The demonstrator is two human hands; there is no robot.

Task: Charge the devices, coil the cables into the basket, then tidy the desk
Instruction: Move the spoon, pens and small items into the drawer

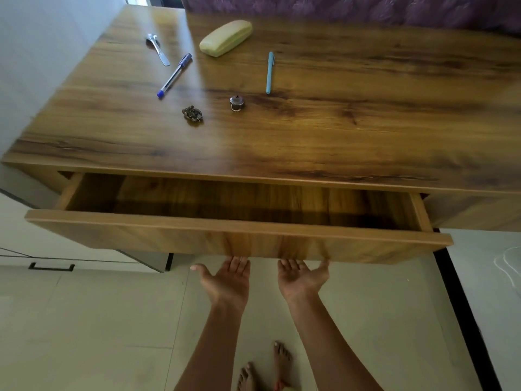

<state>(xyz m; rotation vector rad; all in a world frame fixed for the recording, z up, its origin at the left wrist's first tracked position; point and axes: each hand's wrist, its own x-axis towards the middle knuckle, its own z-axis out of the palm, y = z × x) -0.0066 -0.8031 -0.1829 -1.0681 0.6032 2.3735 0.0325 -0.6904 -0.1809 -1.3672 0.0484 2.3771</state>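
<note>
Tidying stage, I judged; my left hand (228, 280), right hand (301, 280) lay unclenched, palm-up under drawer (239, 230) front; next needed reaching for blue pen (174, 75).

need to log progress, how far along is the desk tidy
Done: can't judge, no devices, cables or basket in view. In hand: left hand and right hand under the open drawer front. Left: spoon, blue pen, teal pen, case, brown trinket, tiny pot on the desk.
</note>
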